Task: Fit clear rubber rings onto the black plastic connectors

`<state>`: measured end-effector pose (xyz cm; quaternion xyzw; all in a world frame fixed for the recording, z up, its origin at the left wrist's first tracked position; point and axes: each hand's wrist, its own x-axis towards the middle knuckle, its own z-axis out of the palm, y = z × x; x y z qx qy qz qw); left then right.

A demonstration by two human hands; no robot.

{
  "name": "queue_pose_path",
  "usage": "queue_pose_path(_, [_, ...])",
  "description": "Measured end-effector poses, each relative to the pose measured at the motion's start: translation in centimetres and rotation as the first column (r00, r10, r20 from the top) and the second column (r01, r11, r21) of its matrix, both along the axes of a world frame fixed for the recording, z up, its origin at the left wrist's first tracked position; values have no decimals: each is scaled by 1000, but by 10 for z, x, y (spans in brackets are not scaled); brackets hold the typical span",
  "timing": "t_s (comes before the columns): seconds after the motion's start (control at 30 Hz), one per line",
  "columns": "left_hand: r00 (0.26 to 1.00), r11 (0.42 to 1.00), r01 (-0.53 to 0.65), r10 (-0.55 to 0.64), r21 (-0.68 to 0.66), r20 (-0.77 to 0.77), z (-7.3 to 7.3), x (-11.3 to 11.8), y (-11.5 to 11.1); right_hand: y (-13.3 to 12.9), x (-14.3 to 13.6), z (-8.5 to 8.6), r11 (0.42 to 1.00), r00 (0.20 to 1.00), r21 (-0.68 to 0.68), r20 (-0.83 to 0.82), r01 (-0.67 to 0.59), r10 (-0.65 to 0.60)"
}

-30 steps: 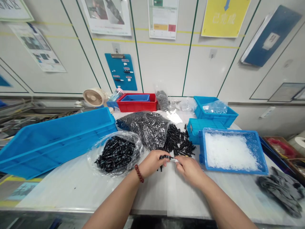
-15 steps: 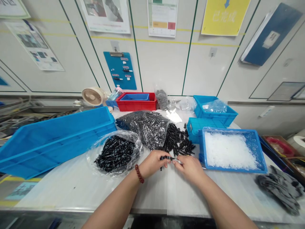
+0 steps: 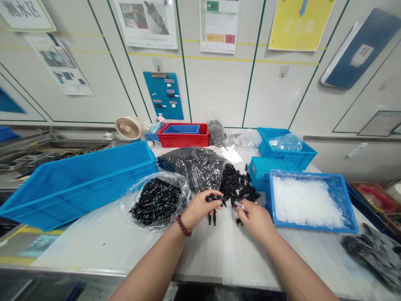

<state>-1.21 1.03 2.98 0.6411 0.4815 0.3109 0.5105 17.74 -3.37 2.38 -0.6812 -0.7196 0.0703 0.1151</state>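
Observation:
My left hand point(image 3: 198, 209) is closed round small black parts with pale rings point(image 3: 214, 197); a couple of dark tips hang below its fingers. My right hand point(image 3: 257, 218) pinches a short, white, pen-like tool point(image 3: 240, 205), its kind too small to make out. A narrow gap separates the tool from the parts in my left hand. Just beyond both hands lies a loose heap of black parts point(image 3: 233, 179), spilling from a large clear bag point(image 3: 197, 165). To the left, an opened plastic bag point(image 3: 161, 200) holds similar black parts, with pale rings.
A blue tray point(image 3: 308, 200) of small white rings stands at the right, with turquoise bins point(image 3: 282, 146) behind it. Grey cloth point(image 3: 372, 255) lies at the right edge. A long blue bin point(image 3: 81, 179) fills the left. A red bin point(image 3: 184, 136) and a fan point(image 3: 128, 127) stand behind.
My right hand has drawn the white tool back to the right, away from the black part in my left hand. The view has shifted slightly.

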Motion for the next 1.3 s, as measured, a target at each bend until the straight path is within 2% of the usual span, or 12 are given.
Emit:
queue_pose_path(0.1, [992,981,-35,57,192,-112,2,-3,2,1,1,-1,1000,1000,8,-17,-1,1])
queue_pose_path(0.2, [911,925,62,101,375,-400,1,-4,0,2,1,-2,1000,1000,2,-28,0,0])
queue_pose_path(0.3, [717,924,163,130,346,-685,-1,-1,-6,1,0,-1,1000,999,-12,-36,10,-11])
queue_pose_path(0.37, [614,929,190,139,317,-777,-5,2,-10,1,-2,0,999,999,-31,-47,14,-16])
queue_pose_path(0.47, [573,929,217,126,299,-810,-9,4,-13,1,-4,0,998,998,-62,-69,-12,7])
queue_pose_path(0.57, [596,935,225,92,276,-798,-9,5,-13,1,-2,-3,996,990,-38,-115,-82,77])
queue_pose_path(0.63, [665,933,218,72,286,-743,-7,5,-12,2,0,-5,993,983,-8,-145,-114,112])
queue_pose_path(0.77, [916,933,94,56,348,-397,0,5,-9,1,2,-4,992,981,-11,-152,-126,123])
queue_pose_path(0.83, [975,952,18,50,304,-214,1,5,-7,0,1,-2,992,984,-32,-133,-124,119])
queue_pose_path(0.9, [994,972,-23,47,232,-97,2,5,-6,0,-1,0,992,987,-48,-112,-120,114])
queue_pose_path(1.0, [999,986,-24,29,164,-25,3,5,-6,-1,-2,0,989,987,-54,-98,-137,131])
queue_pose_path(1.3, [994,983,71,-55,167,-98,4,8,-9,-1,0,-6,974,973,-47,-81,-220,216])
